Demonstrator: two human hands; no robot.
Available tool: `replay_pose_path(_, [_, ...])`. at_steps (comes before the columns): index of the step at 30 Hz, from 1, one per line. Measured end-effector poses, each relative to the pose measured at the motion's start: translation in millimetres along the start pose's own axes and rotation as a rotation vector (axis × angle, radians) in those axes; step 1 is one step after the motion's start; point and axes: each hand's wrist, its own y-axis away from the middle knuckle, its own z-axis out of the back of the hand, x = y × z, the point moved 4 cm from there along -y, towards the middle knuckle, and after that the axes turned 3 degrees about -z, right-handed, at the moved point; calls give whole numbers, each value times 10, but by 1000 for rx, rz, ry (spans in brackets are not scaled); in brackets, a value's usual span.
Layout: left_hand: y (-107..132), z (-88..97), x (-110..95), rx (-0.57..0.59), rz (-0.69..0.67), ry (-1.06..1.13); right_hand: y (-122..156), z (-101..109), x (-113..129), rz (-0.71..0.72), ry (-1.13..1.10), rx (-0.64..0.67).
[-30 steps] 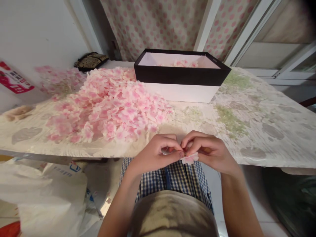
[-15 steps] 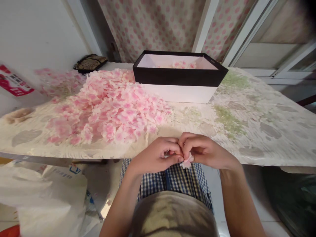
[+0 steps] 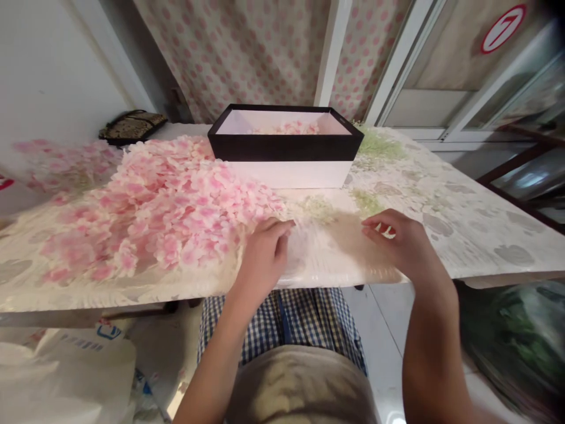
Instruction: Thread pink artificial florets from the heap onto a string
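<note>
A large heap of loose pink-and-white artificial petals (image 3: 163,206) covers the left half of the table. My left hand (image 3: 265,256) lies at the heap's right edge, its fingers reaching right with nothing visible in them. My right hand (image 3: 395,238) hovers over the cloth, away from the heap, with its fingers curled around a small pale petal (image 3: 388,232). Behind both hands stands a white box with a black rim (image 3: 282,147), holding a layer of pink petals (image 3: 286,128).
Plastic sheeting with a leaf print (image 3: 441,247) covers the table, whose front edge runs just beyond my hands. A dark purse (image 3: 132,126) lies at the back left. White plastic bags (image 3: 66,377) sit on the floor at the left, below the table.
My hands have come apart, the left moving toward the heap and the right moving away to the right. The petal pinched between them now shows only in my right hand. The view has shifted.
</note>
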Motion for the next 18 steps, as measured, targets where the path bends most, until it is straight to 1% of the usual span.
replay_pose_path(2, [4, -16, 47, 13, 34, -146, 41, -54, -20, 63, 91, 54])
replay_pose_path(5, [32, 19, 62, 18, 58, -241, 102, -144, 35, 116, 280, 10])
replay_pose_path(7, [43, 67, 52, 20, 45, -303, 121, -189, 79, 128, 410, -28])
replay_pose_path(10, [40, 124, 46, 47, 9, -423, 126, -225, 120, 166, 535, -21])
replay_pose_path(12, [34, 140, 48, 59, 5, -484, 129, -236, 119, 182, 565, 11])
replay_pose_path(14, [40, 149, 39, 54, 19, -518, 142, -240, 100, 177, 545, 29])
replay_pose_path(16, [71, 176, 13, 38, 35, -536, 166, -240, 84, 178, 495, 19])
replay_pose_path(18, [133, 254, -14, -7, 44, -550, 196, -229, 90, 202, 453, -14])
